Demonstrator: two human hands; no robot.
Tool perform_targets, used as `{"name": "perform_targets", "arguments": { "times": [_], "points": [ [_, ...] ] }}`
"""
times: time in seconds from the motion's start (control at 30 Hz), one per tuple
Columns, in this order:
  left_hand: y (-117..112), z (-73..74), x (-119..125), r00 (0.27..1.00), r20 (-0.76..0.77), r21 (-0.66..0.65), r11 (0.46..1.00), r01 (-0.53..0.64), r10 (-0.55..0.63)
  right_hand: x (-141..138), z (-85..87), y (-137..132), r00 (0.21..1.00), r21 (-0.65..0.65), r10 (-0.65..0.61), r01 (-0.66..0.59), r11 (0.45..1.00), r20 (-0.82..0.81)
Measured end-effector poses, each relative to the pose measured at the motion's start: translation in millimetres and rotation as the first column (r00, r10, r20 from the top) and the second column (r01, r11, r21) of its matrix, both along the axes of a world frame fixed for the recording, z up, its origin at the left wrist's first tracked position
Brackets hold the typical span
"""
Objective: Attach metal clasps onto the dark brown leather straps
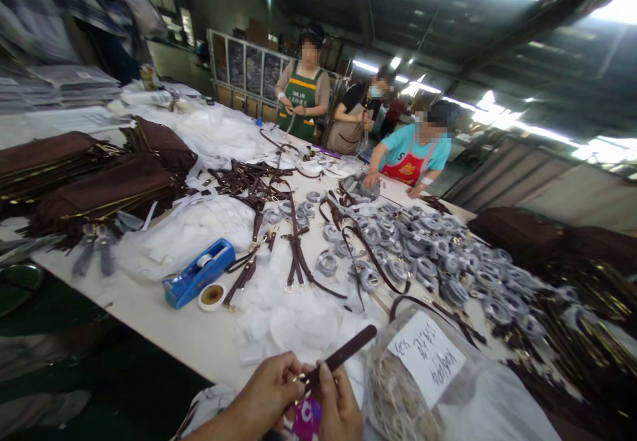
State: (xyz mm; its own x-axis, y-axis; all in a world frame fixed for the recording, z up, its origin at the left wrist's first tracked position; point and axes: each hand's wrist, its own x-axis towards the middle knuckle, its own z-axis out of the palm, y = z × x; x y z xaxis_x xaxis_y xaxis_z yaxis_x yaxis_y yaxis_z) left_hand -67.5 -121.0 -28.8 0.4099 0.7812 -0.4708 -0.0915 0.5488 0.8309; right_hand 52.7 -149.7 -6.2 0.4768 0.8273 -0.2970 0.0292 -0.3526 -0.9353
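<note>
Fingers (291, 378) of the left hand (266, 398) are pinching the metal end of a brown strap (343, 353), and the right hand (338, 404) is gripping the same strap just beside them, thumb pressed along it; neither hand is released. The strap is sticking up and away from the hands over the near edge of the bench (149, 312). By the look of it, the step in hand is working the small fitting at the strap's end, and the next move is likely calling for a steady pinch so the fitting is not slipping. As for containers, a clear bag (398, 394) with a handwritten label (426, 356) is lying just right of the hands, holding what seem to be small metal parts. A blue tape dispenser (199, 273) is sitting farther left, carrying a roll.
</note>
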Motion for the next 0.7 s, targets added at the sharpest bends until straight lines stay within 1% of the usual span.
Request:
{"name": "perform_targets", "arguments": {
  "times": [0.07,0.13,0.2,0.27,0.3,0.37,0.4,0.43,0.47,0.5,0.53,0.57,0.6,0.67,0.7],
  "points": [
    [-2,2.6,1,0.998,-0.069,0.039,0.999,0.002,0.000,0,1.1,-3,0.988,-0.027,0.033,-0.029,0.999,0.148],
    [-4,4.4,3,0.995,-0.104,0.051,0.999,0.000,0.005,1,0.3,-6,0.959,-0.066,0.077,-0.061,0.996,0.272],
    [-6,4.7,5,0.994,-0.110,0.049,0.999,-0.002,0.007,2,-2.7,-11,0.916,-0.104,0.118,-0.084,0.991,0.383],
    [-7,4.1,7,0.996,-0.086,0.013,1.000,0.009,-0.008,1,-8.5,-15,0.860,-0.121,0.150,-0.103,0.987,0.487],
    [-8,4.1,8,0.998,-0.067,-0.021,1.000,0.018,-0.020,-1,-12.6,-18,0.824,-0.102,0.161,-0.125,0.987,0.544],
    [-9,5.2,10,0.998,-0.038,-0.082,0.996,0.040,-0.043,-3,-22.2,-25,0.725,0.014,0.153,-0.219,0.976,0.671],
    [-10,6.5,11,0.998,-0.032,-0.098,0.994,0.054,-0.058,-3,-27.0,-28,0.667,0.097,0.126,-0.287,0.953,0.734],
    [-11,8.4,11,0.997,-0.029,-0.104,0.993,0.063,-0.067,-3,-31.2,-31,0.610,0.171,0.092,-0.358,0.918,0.787],
    [-13,10.6,11,0.997,-0.021,-0.107,0.992,0.070,-0.073,-1,-34.3,-33,0.564,0.220,0.066,-0.423,0.879,0.823],
    [-14,13.3,11,0.997,-0.003,-0.110,0.991,0.076,-0.077,2,-35.9,-35,0.541,0.246,0.061,-0.477,0.844,0.839],
    [-15,16.1,10,0.996,0.030,-0.115,0.990,0.081,-0.078,7,-35.9,-36,0.548,0.260,0.079,-0.512,0.819,0.833],
    [-15,19.1,10,0.995,0.072,-0.125,0.989,0.080,-0.072,13,-34.4,-36,0.587,0.272,0.110,-0.522,0.808,0.802],
    [-14,22.3,9,0.992,0.114,-0.140,0.987,0.077,-0.061,19,-31.7,-35,0.655,0.284,0.140,-0.497,0.820,0.743],
    [-12,29.2,9,0.981,0.188,-0.170,0.983,0.069,-0.037,31,-25.2,-32,0.832,0.278,0.163,-0.352,0.894,0.530],
    [-10,32.8,9,0.974,0.224,-0.178,0.982,0.070,-0.029,34,-22.6,-30,0.905,0.244,0.157,-0.268,0.932,0.396]
  ]
}}
